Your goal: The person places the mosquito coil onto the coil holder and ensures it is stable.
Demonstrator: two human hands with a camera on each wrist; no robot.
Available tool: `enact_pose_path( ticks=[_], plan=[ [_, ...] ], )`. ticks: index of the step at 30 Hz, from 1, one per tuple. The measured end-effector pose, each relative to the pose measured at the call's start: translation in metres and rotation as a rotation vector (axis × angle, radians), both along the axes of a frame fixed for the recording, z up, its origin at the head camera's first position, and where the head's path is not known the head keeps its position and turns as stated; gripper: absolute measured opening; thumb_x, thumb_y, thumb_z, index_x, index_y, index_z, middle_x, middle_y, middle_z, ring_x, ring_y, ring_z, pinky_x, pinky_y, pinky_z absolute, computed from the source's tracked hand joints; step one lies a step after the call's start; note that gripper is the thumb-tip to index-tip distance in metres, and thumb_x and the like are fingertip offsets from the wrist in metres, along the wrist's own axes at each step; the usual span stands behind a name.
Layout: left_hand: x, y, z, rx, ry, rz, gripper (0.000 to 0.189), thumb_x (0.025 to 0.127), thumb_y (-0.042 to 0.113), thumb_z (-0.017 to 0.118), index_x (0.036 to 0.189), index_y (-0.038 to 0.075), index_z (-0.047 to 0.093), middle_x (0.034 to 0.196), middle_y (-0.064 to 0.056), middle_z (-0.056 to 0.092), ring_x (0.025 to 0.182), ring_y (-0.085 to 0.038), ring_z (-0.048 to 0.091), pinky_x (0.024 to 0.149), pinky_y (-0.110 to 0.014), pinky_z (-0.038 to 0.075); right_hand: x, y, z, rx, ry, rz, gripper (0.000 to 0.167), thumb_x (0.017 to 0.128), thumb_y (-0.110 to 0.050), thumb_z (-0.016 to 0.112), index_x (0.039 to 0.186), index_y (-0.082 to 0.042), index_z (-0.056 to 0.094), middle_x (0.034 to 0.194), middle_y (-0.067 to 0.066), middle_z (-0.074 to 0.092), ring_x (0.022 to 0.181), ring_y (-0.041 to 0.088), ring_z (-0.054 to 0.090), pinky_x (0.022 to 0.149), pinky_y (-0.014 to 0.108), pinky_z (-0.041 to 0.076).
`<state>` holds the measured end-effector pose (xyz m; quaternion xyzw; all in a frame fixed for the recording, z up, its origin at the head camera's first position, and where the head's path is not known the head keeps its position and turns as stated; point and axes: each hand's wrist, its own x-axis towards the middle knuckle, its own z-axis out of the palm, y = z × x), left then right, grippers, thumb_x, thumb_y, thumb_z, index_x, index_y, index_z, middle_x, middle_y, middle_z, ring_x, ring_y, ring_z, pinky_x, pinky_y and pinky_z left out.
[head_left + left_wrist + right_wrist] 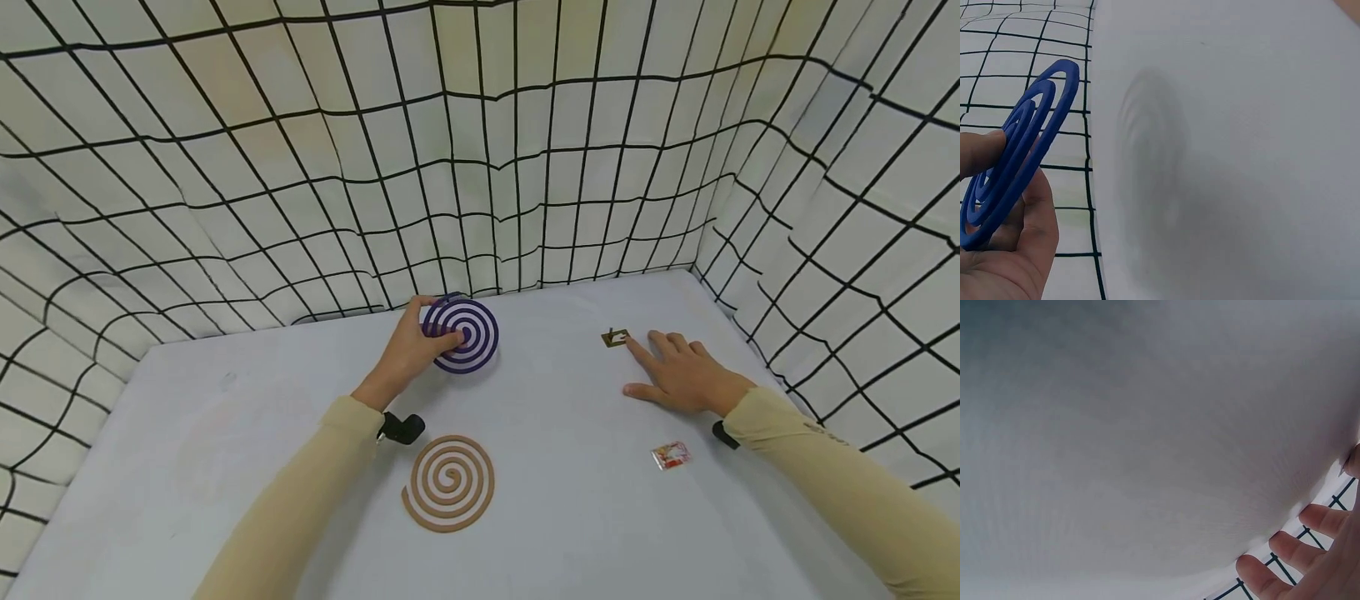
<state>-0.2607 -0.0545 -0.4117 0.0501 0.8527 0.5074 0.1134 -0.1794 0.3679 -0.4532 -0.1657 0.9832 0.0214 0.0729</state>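
My left hand (pixel 406 350) pinches a blue-purple mosquito coil (pixel 491 335) between thumb and fingers. In the left wrist view that coil (pixel 1063 103) is tilted and held up off the table, with its shadow on the white cloth. Farther right, my right hand (pixel 686 377) rests on the table with fingers spread. Its index fingertip is at the edge of a small flat gold-coloured piece (pixel 609 339) with a cut-out and a raised tab, which looks like a coil stand. The right wrist view shows several fingertips (pixel 1254 572) against the cloth.
A tan mosquito coil (pixel 487 483) lies flat between my forearms. Nearer me than my right hand is a small red and yellow packet (pixel 671 455). Black wire grid (pixel 517 167) over white cloth rises behind and beside the white-covered table (pixel 555 517).
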Motion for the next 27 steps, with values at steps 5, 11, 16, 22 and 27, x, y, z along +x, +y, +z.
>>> enact_pose_path(
  ticks=[5,11,16,22,27],
  plan=[
    [-0.003,0.008,0.004,0.011,0.010,-0.006,0.077,0.093,0.024,0.078,0.154,0.017,0.032,0.158,-0.022,0.045,0.144,-0.039,0.051,0.120,-0.052,0.043,-0.003,0.000,-0.002,0.002,0.004,0.009,0.087,0.101,-0.068,0.046,0.164,-0.010,0.027,0.161,0.033,0.034,0.145,0.056,0.037,0.109,0.072,0.038],
    [-0.004,0.019,0.006,0.025,0.007,-0.001,0.078,0.093,0.024,0.078,0.155,0.018,0.031,0.159,-0.021,0.044,0.144,-0.039,0.051,0.120,-0.051,0.043,-0.004,-0.002,-0.001,0.014,0.004,0.008,0.088,0.101,-0.068,0.047,0.163,-0.009,0.027,0.161,0.033,0.035,0.144,0.056,0.039,0.108,0.072,0.039],
    [-0.007,0.027,0.006,0.044,0.011,0.006,0.076,0.093,0.024,0.078,0.153,0.017,0.032,0.157,-0.020,0.046,0.141,-0.037,0.054,0.119,-0.050,0.044,-0.003,-0.001,-0.001,0.017,0.002,0.004,0.088,0.101,-0.067,0.048,0.164,-0.010,0.027,0.161,0.033,0.035,0.144,0.055,0.038,0.108,0.072,0.038],
    [-0.012,0.037,0.005,0.045,0.019,0.009,0.076,0.092,0.025,0.079,0.152,0.017,0.034,0.159,-0.018,0.043,0.143,-0.036,0.052,0.120,-0.049,0.043,-0.002,0.000,-0.001,0.018,-0.008,-0.002,0.088,0.101,-0.067,0.047,0.164,-0.010,0.026,0.161,0.033,0.034,0.145,0.055,0.037,0.109,0.072,0.038],
    [-0.015,0.046,0.004,0.041,0.020,-0.001,0.074,0.092,0.025,0.079,0.151,0.018,0.035,0.157,-0.019,0.046,0.141,-0.037,0.054,0.120,-0.049,0.044,-0.001,0.001,-0.002,0.023,-0.007,-0.004,0.087,0.101,-0.067,0.046,0.164,-0.010,0.026,0.161,0.032,0.034,0.145,0.055,0.038,0.109,0.071,0.038]
  ],
)
